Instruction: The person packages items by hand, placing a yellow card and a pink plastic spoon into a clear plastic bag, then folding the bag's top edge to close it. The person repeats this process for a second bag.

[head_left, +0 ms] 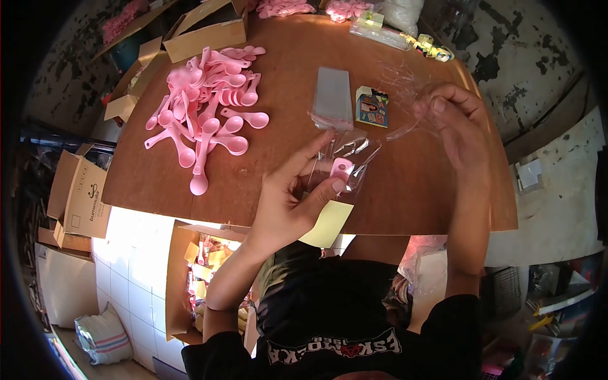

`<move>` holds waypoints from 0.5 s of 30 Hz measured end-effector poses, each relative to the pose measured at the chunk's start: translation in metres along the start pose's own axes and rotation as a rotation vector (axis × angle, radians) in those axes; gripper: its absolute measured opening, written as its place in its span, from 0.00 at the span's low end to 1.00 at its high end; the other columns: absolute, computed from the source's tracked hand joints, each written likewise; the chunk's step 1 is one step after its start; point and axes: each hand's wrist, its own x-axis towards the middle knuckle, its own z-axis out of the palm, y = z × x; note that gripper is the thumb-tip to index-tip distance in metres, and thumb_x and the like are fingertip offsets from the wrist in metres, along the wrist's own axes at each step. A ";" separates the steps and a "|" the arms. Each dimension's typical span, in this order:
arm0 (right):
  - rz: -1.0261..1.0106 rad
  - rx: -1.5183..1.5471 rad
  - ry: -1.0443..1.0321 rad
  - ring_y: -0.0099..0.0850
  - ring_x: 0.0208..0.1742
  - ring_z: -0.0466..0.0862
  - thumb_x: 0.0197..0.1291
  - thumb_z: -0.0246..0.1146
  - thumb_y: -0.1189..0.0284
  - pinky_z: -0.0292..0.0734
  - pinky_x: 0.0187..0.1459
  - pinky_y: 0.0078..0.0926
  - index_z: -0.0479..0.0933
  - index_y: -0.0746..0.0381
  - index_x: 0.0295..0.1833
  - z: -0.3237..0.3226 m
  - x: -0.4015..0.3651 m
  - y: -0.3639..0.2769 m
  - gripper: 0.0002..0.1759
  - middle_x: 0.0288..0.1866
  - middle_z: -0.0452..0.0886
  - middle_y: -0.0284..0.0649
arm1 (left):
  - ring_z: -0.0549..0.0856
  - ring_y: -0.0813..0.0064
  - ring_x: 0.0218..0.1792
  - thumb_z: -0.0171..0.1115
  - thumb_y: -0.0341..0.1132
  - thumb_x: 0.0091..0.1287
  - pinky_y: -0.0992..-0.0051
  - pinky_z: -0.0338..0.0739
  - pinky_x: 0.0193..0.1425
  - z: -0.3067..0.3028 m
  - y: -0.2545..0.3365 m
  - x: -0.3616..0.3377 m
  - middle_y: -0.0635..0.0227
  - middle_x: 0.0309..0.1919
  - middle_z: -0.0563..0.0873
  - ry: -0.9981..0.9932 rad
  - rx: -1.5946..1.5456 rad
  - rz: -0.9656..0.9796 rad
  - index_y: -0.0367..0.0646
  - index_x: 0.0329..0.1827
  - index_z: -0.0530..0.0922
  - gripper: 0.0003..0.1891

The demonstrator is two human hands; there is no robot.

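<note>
My left hand is closed on a clear plastic bag near the table's front edge. Inside the film shows the holed pink end of a measuring spoon, and a pale yellow card hangs below my thumb. To the right, my right hand is raised with thumb and fingers pinched on thin clear plastic strips. Just beyond the left fingertips lies a stack of clear bags, beside a small stack of colourful printed cards.
A heap of pink measuring spoons covers the left of the brown table. Cardboard boxes stand at the back left, and an open carton of packed items is below the front edge. Packets and yellow tape lie at the back right.
</note>
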 end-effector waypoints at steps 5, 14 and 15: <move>0.019 0.413 -0.143 0.30 0.44 0.84 0.64 0.63 0.69 0.79 0.48 0.31 0.79 0.63 0.45 -0.124 0.042 0.041 0.09 0.43 0.83 0.36 | 0.86 0.78 0.44 0.61 0.21 0.69 0.76 0.82 0.48 -0.002 -0.001 0.004 0.60 0.45 0.87 0.075 -0.228 0.021 0.32 0.72 0.62 0.29; 0.181 -0.983 0.576 0.26 0.35 0.86 0.60 0.66 0.67 0.80 0.40 0.27 0.85 0.62 0.47 -0.124 0.025 0.114 0.13 0.31 0.87 0.40 | 0.86 0.75 0.48 0.61 0.21 0.68 0.75 0.81 0.53 -0.004 -0.006 0.014 0.60 0.48 0.87 0.055 -0.253 0.036 0.33 0.71 0.63 0.28; 0.195 -0.903 0.533 0.24 0.34 0.85 0.62 0.66 0.66 0.79 0.39 0.24 0.85 0.63 0.48 -0.100 0.029 0.093 0.14 0.31 0.87 0.38 | 0.86 0.75 0.48 0.61 0.21 0.68 0.76 0.81 0.54 -0.001 -0.006 0.017 0.61 0.48 0.87 0.062 -0.232 0.042 0.33 0.71 0.63 0.28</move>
